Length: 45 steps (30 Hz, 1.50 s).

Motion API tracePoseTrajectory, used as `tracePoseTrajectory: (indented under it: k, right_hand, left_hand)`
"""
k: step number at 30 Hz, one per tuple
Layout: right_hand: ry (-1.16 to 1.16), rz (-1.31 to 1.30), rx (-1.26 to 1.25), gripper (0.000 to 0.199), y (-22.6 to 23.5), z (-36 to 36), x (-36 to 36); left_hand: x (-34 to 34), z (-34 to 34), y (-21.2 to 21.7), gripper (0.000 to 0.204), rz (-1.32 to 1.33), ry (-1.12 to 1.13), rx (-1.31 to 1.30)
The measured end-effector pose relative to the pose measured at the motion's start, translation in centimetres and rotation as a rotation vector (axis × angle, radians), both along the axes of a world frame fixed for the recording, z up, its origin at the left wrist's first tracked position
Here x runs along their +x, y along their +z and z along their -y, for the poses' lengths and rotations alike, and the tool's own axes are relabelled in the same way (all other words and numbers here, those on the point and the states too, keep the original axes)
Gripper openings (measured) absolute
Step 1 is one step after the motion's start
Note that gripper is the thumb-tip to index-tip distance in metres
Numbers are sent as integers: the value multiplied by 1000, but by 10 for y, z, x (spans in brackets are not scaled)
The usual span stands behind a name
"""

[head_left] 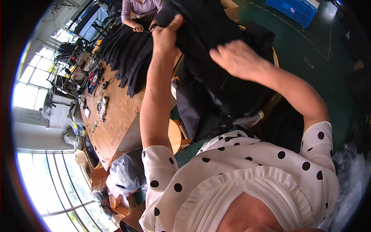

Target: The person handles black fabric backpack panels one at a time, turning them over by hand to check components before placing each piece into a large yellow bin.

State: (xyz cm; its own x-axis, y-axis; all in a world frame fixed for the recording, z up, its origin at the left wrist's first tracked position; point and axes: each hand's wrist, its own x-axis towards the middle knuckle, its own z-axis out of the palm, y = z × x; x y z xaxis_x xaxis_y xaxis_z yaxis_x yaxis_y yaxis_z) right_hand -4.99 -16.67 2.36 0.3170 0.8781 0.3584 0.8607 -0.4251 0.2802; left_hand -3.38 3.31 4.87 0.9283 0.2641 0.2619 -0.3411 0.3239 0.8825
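Note:
My left hand [166, 36] is raised at the top middle, its fingers closed on the edge of a black garment [205, 34] and its thumb sticking up. The garment hangs down in folds in front of me; its exact kind does not show. My right hand [237, 60] is over the cloth on the right, smeared by motion, with the fingers seemingly curled. Whether it grips any cloth cannot be made out. Below, more dark cloth [197, 112] lies heaped over a yellow-edged frame [275, 58].
A wooden table [116, 116] at the left bears a row of black garments [129, 54], tools and scraps. Across it a person in a striped shirt [141, 8] works. A round stool [174, 135], plastic bags [125, 174] and a blue crate [293, 11] stand around.

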Motion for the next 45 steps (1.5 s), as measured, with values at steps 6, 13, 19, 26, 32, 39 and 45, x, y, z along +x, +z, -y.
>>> tracePoseTrajectory:
  k: [6, 13, 19, 26, 32, 39, 45]
  right_hand:
    - [76, -388, 24, 15, -22, 17, -14]
    - [-210, -87, 443, 42, 30, -8, 6]
    - [-184, -3, 505, 15, 12, -3, 15]
    - [-46, 157, 396, 6, 39, 21, 6]
    - [-37, 189, 518, 7, 77, 35, 21]
    - [-364, -71, 577, 17, 94, 88, 108]
    - [-600, 96, 679, 20, 76, 173, 124]
  left_hand:
    - [6, -11, -10, 15, 6, -61, 46]
    - [6, 32, -6, 18, 10, -87, 216]
    - [-7, 35, -5, 20, -69, -171, 277]
    - [-25, 52, -35, 48, 92, -458, 260]
    - [-23, 76, -11, 35, 51, -451, 379]
    - [-34, 86, -3, 36, 335, -231, 1163]
    - [-70, 69, -5, 22, 836, -319, 1516]
